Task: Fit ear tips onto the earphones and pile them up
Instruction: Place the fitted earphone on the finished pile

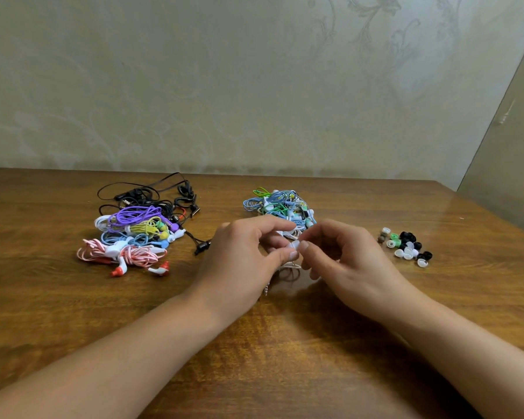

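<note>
My left hand (242,252) and my right hand (342,261) meet over the middle of the wooden table (285,358). Between their fingertips sits a white earbud with a white ear tip (294,245); my left thumb and fingers pinch the earbud, my right thumb and forefinger pinch the tip. Its white cable (288,267) hangs down under the hands. A pile of coloured earphones (133,231) lies at the left. A second tangle of blue and green earphones (282,207) lies just behind my hands. Loose ear tips (407,245), black, white and green, lie at the right.
Black earphones (152,195) with loose cables spread behind the left pile. A papered wall stands behind the table's far edge. A pale panel (511,146) leans at the right.
</note>
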